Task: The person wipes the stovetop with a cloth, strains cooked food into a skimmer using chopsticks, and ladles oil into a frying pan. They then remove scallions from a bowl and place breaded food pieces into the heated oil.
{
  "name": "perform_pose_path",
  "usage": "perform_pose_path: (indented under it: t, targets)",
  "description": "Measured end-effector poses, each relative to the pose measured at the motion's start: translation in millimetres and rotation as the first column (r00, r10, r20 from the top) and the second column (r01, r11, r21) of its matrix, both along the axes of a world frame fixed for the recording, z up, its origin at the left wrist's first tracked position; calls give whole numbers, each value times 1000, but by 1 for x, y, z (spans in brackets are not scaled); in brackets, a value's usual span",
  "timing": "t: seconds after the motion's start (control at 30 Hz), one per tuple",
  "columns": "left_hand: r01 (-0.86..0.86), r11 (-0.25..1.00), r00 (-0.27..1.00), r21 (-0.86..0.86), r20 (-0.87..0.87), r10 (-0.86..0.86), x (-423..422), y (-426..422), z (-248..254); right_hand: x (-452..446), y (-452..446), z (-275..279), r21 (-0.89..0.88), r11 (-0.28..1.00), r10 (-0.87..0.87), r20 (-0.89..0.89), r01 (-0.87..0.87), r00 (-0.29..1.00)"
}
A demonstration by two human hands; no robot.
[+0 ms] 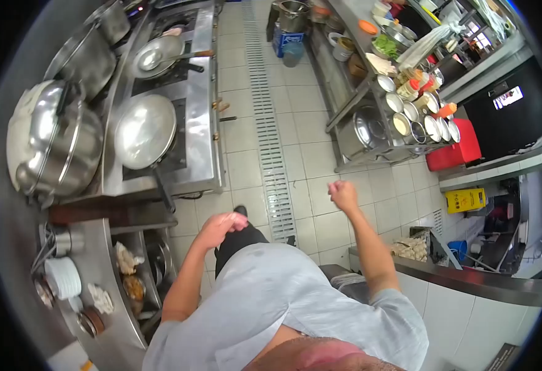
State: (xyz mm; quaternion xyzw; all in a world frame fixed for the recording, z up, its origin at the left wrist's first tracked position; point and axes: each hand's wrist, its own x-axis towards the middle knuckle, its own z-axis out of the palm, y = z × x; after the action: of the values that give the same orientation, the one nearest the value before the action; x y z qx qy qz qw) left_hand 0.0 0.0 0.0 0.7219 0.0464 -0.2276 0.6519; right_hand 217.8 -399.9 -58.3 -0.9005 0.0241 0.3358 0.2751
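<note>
My left hand [223,229] is in front of my body, a little above my dark trouser leg. Its fingers point inward, loosely bent and slightly blurred, with nothing visible in them. Over the tiled floor to the right, my right hand [344,195] hangs with its fingers curled in, and no object shows in it. Neither hand touches anything. Nearest to my left hand is the stove [206,154], where a wok [146,132] rests with its handle toward me. A second pan [160,55] farther along the stove has a ladle [150,60] lying in it.
Large steel pots [79,154] line the left. A side counter [107,272] bears stacked white plates [63,277]. A floor drain [268,133] runs down the aisle. On the right, a steel prep table [360,93] carries seasoning bowls [401,123] and bottles. A yellow sign [465,200] stands beyond.
</note>
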Motion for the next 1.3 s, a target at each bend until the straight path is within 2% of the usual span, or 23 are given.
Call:
perform_pose_path:
  t: [0.07, 0.1, 0.13, 0.17, 0.23, 0.3, 0.37, 0.43, 0.47, 0.5, 0.57, 0.67, 0.73, 0.87, 0.9, 0.97, 1.03, 1.1, 1.13, 1.2, 1.23, 1.27, 1.3]
  targets:
    - [40, 995, 996, 90, 72, -47, 36, -3, 36, -29, 44, 9, -114, 979, 182, 119, -169, 976]
    - [88, 990, 973, -109, 224, -62, 125, -99, 5, 34, -57, 41, -268, 949, 226, 219, -164, 949]
    - [116, 991, 942, -63, 325, -89, 151, -90, 14, 37, -49, 18, -182, 965, 242, 329, -191, 913]
    - [95, 993, 946, -71, 317, -68, 178, -77, 20, 45, -34, -8, -84, 969, 246, 442, -233, 863]
    - [129, 992, 930, 1, 348, -121, 231, -56, 33, 68, -35, -51, -118, 956, 290, 492, -268, 821]
    - [153, 988, 933, 33, 326, -155, 281, -40, 58, 74, -38, -47, -83, 996, 47, 321, -21, 946]
    - [170, 984, 939, 56, 294, -178, 337, -24, 79, 77, -41, -36, -127, 991, -18, 134, 35, 991]
    - [104, 962, 912, 252, 361, -194, 400, -5, 95, 72, -60, -59, -100, 995, 2, 201, 19, 980]
    - [73, 932, 899, 354, 381, -215, 433, 9, 99, 66, -72, -67, -51, 999, -12, 143, 19, 990]
    - [3, 883, 882, 469, 415, -223, 468, 23, 100, 69, -74, -73, 1, 1000, -24, 82, 24, 996]
    - [-140, 763, 863, 631, 456, -218, 544, 61, 96, 89, -43, -25, 159, 936, -291, -147, 313, 945]
    - [-214, 495, 912, 842, 354, -208, 644, 124, 109, 154, -47, -47, 138, 948, -236, -293, 285, 927]
    - [-252, 365, 941, 897, 314, -124, 706, 178, 87, 206, -63, -81, 93, 991, -65, -279, 95, 958]
    - [-152, 179, 988, 972, 146, 46, 776, 284, 60, 369, -69, -107, 26, 989, 148, -48, -147, 988]
    - [-103, 142, 990, 985, 88, 108, 788, 310, 51, 423, -57, -97, 9, 984, 179, 33, -180, 983]
    - [-147, 51, 968, 988, 134, 212, 803, 362, 31, 530, -32, -91, -71, 990, 131, 177, -120, 975]
    - [-174, -58, 942, 983, 184, 281, 808, 405, 11, 629, 18, -49, 13, 988, 142, 288, -152, 947]
    - [-130, -99, 932, 987, 156, 326, 817, 422, 15, 709, 64, -34, 207, 972, 42, 317, -113, 947]
    - [-112, -121, 927, 986, 148, 345, 823, 434, 16, 744, 97, -14, 222, 967, 60, 281, -126, 958]
    - [-118, -161, 878, 980, 179, 444, 831, 470, -23, 788, 157, 19, 240, 951, 132, 254, -194, 958]
    - [-168, -186, 965, 968, 200, 168, 829, 522, -74, 805, 179, 30, 240, 943, 161, 283, -232, 946]
    - [-251, -171, 944, 953, 280, 175, 844, 542, -79, 823, 191, 9, 361, 903, 110, 327, -232, 939]
    - [-312, -125, 924, 942, 332, 189, 836, 533, -91, 835, 217, 30, 182, 928, 261, 308, -326, 915]
